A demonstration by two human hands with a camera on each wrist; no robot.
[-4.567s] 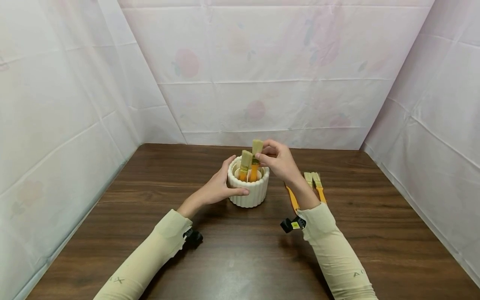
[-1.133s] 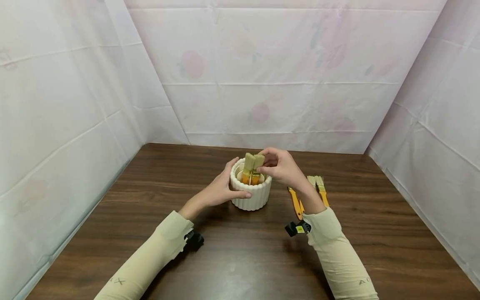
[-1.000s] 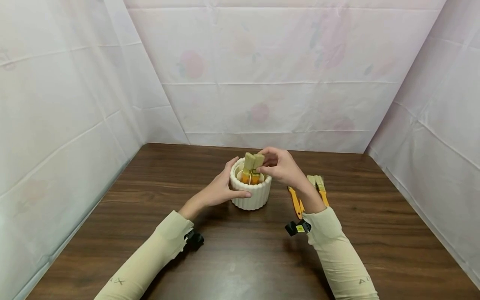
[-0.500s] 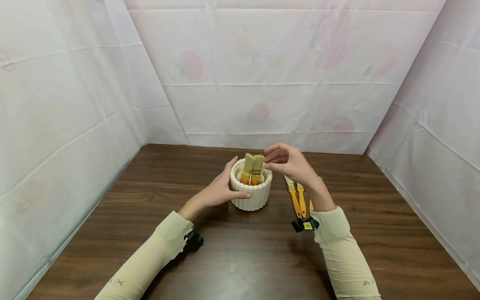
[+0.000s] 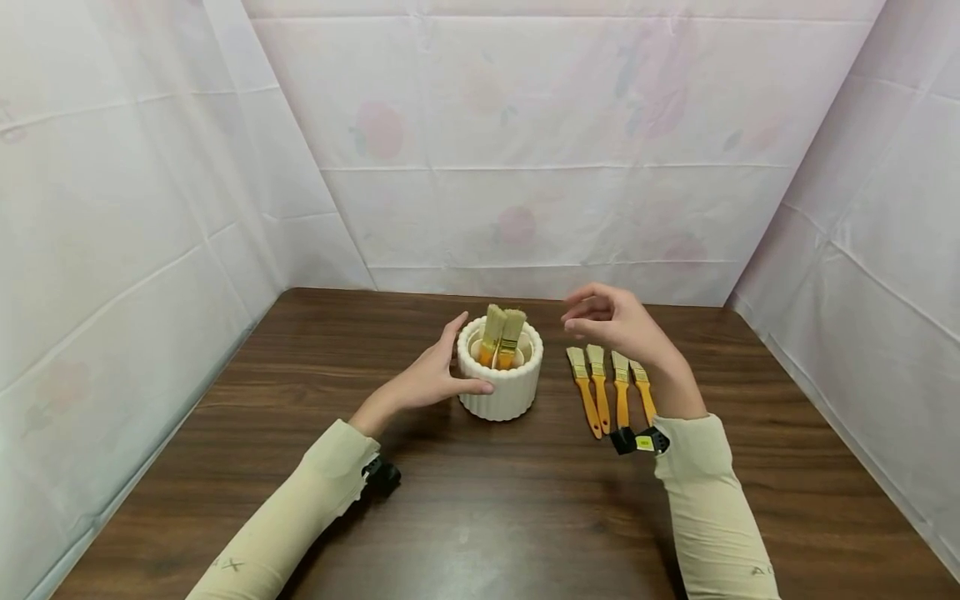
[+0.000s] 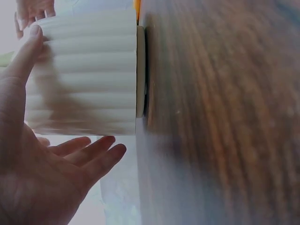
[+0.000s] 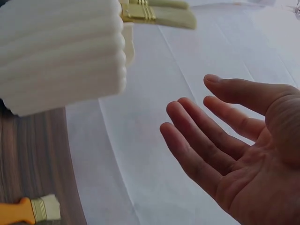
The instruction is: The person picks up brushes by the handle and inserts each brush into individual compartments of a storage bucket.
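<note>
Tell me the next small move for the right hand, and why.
Probably lower the right hand onto the nearest loose brush: it hangs empty above four lying on the table, two already stand in the white pot, and the left hand steadies it.

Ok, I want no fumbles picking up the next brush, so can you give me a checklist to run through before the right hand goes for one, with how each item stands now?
1. Right hand free: ok, fingers relaxed, holding nothing, above the table.
2. Left hand steadying the white ribbed cup: ok, thumb and palm against its side.
3. Cup upright on the table: ok.
4. Brushes left to take: ok, four orange-handled brushes lie side by side right of the cup, bristles pointing away.
5. Room in the cup: cannot tell for sure; two brushes stand in it, bristles up.
</note>
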